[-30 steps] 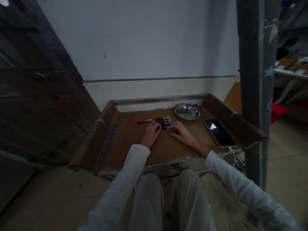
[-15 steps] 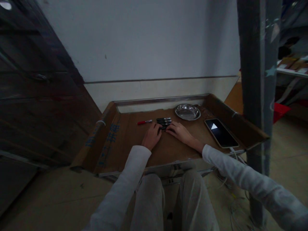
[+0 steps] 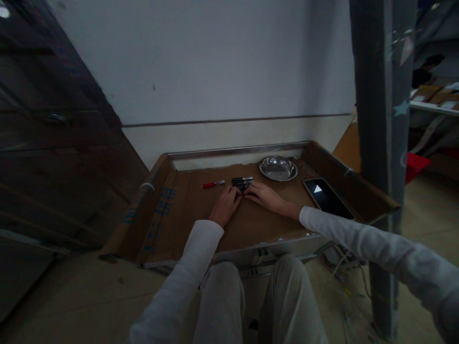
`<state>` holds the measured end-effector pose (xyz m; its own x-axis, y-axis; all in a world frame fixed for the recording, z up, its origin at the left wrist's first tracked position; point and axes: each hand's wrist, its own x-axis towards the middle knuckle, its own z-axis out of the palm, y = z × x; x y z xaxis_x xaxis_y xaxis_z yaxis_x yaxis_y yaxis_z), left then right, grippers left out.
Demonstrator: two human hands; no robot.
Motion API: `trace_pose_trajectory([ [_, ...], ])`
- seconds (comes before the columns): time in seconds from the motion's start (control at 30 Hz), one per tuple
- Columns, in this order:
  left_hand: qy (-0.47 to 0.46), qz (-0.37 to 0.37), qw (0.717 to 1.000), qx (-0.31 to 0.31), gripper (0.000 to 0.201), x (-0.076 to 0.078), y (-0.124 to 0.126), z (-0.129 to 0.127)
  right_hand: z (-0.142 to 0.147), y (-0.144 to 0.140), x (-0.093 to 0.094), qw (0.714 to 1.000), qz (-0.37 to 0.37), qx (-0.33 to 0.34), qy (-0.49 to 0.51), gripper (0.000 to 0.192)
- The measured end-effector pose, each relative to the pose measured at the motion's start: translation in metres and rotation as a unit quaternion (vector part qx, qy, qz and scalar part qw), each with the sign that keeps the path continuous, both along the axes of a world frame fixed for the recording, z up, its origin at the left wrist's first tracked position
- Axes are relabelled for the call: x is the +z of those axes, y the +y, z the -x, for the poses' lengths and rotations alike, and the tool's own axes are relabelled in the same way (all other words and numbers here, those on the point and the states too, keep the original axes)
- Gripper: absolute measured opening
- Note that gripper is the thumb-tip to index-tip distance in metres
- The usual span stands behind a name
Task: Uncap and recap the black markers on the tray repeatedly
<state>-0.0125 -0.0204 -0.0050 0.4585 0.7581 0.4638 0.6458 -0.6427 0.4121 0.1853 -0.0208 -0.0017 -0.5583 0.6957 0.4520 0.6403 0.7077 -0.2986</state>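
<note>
Several black pens (image 3: 242, 181) lie side by side on a brown cardboard-lined tray table (image 3: 186, 215). My left hand (image 3: 225, 206) and my right hand (image 3: 263, 196) rest on the cardboard just in front of the pens, fingertips meeting at the nearest pen. The fingers are curled and cover that pen, so I cannot see whether either hand grips it. A red pen (image 3: 213, 184) lies alone to the left of the black ones.
A round metal dish (image 3: 278, 168) stands at the back right. A phone (image 3: 328, 198) with a lit screen lies on the right, its cable hanging off the front edge. A grey post (image 3: 380, 119) rises at the right. Dark wooden panels stand at the left.
My right hand has slid left towards my left hand, so both now meet at the black pens. The pens look bunched closer together.
</note>
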Motion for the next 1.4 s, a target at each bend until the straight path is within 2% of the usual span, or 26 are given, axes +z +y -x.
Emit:
trace_pose_trajectory([
  [0.2, -0.001, 0.002, 1.000, 0.004, 0.004, 0.002, -0.002, -0.001, -0.004, -0.001, -0.004, 0.997, -0.001, -0.041, 0.070, 0.017],
  [0.33, 0.013, -0.005, 1.000, 0.016, 0.005, 0.004, -0.003, -0.002, -0.005, -0.003, -0.003, 0.996, -0.016, -0.057, 0.059, 0.019],
  [0.57, 0.015, -0.041, 0.999, 0.025, 0.013, 0.002, -0.001, 0.001, -0.007, -0.014, -0.003, 0.991, -0.029, -0.129, 0.034, 0.026],
  [0.77, 0.008, -0.028, 0.999, 0.038, 0.013, 0.003, -0.001, 0.006, -0.009, -0.018, -0.005, 0.992, -0.040, -0.116, -0.010, 0.020],
  [1.23, 0.024, -0.020, 0.998, 0.058, 0.015, 0.005, -0.004, 0.001, -0.007, -0.020, -0.008, 0.983, -0.050, -0.171, -0.040, 0.021],
  [1.33, 0.024, -0.035, 0.996, 0.081, 0.013, 0.009, -0.005, 0.001, -0.007, -0.018, -0.010, 0.981, -0.051, -0.181, -0.043, 0.023],
  [1.4, 0.021, -0.056, 0.990, 0.128, 0.016, 0.012, -0.004, 0.003, -0.007, -0.018, -0.010, 0.980, -0.050, -0.187, -0.045, 0.023],
])
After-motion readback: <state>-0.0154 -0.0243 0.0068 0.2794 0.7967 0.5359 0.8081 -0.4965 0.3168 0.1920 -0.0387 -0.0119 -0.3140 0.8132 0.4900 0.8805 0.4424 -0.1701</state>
